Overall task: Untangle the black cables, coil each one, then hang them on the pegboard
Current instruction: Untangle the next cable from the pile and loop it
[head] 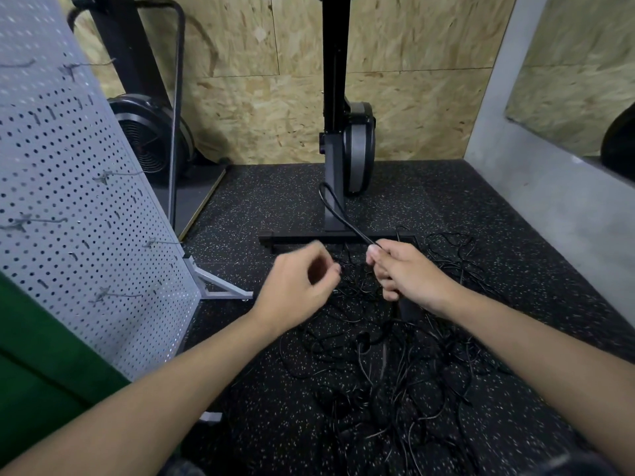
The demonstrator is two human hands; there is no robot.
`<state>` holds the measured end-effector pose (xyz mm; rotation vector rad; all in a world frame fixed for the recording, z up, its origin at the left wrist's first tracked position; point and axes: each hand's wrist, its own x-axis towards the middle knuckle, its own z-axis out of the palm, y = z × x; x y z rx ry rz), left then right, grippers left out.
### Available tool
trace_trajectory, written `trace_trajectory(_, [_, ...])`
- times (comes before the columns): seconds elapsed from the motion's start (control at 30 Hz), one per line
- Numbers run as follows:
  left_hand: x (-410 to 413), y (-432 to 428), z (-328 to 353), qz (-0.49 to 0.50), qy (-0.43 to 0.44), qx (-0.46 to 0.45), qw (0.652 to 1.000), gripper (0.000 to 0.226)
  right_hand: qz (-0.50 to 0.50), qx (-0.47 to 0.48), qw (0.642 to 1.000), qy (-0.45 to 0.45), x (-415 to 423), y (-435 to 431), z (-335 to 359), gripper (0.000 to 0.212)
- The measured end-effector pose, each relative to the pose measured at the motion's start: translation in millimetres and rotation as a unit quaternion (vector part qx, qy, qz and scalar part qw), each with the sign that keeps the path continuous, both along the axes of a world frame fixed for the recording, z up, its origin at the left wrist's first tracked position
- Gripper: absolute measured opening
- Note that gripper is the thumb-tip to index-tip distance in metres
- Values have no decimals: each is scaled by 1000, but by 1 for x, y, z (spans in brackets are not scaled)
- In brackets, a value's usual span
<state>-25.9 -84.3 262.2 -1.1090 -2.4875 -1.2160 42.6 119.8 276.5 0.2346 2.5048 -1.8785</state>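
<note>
**Item: black cables** [388, 372]. A loose tangle of many thin leads, spread over the lower centre and lower right of the frame on the floor and reaching up under both hands.
- Handling (judged): light, limp and smooth-jacketed. The strands should slide over one another but snag at crossings and plugs. A hard tug would likely tighten the knots, so take one free end or plug and feed it back through the loops.

**Sub-item: thicker cable** [335, 207]. It rises from the tangle in a stiff arc to centre frame. It appears to hold its curve, so it should coil in wide turns. Whether it belongs to the machine behind cannot be told.

**Right hand** [409, 273], centre right. The fingers are curled round the thicker cable and the thumb is pressed against it near the top of the fist.

**Left hand** [299, 286], centre left. It is blurred, with fingers curled toward the thumb just above the thin strands. Whether it pinches one cannot be told.

**Pegboard** [68, 201], left side. A grey perforated panel on a white foot, carrying several bare hooks [117, 175]. No coil is hung yet.

**Surroundings:**
- Speckled rubber floor [275, 201].
- Black machine stand [338, 132], upper centre.
- Fan [147, 139], upper left.
- Chipboard wall [257, 115].
</note>
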Motion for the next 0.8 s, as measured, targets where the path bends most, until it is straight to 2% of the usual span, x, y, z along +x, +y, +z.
trace_trajectory(0.1, [2, 9, -6, -52, -71, -98, 991, 22, 7, -6, 1000, 12, -2, -3, -1, 30])
trace_trajectory(0.2, [10, 15, -12, -144, -142, -155, 967, 25, -12, -44, 998, 31, -3, -9, 3, 31])
trace_trajectory(0.27, [15, 19, -20, -176, -182, -155, 955, 31, -8, -52, 998, 38, -4, -12, 7, 31])
trace_trajectory(0.37, [19, 25, -22, -181, -248, -123, 944, 17, 6, -29, 999, 42, -3, -12, 11, 31])
trace_trajectory(0.47, [19, 30, -12, -171, -324, -150, 918, 29, -9, -9, 998, 55, -2, -8, 14, 30])
trace_trajectory(0.57, [17, 28, -11, -177, -350, -197, 898, 21, -7, 30, 998, 60, -2, -6, 15, 30])
trace_trajectory(0.67, [15, 25, -14, -177, -351, -198, 898, 16, -7, 93, 994, 48, -2, -4, 8, 31])
trace_trajectory(0.73, [13, 23, -15, -182, -350, -198, 898, 3, -28, 127, 991, 40, -2, -1, 6, 31])
trace_trajectory(0.8, [10, 22, -15, -175, -345, -201, 900, 12, -56, 130, 989, 33, -2, 2, 5, 30])
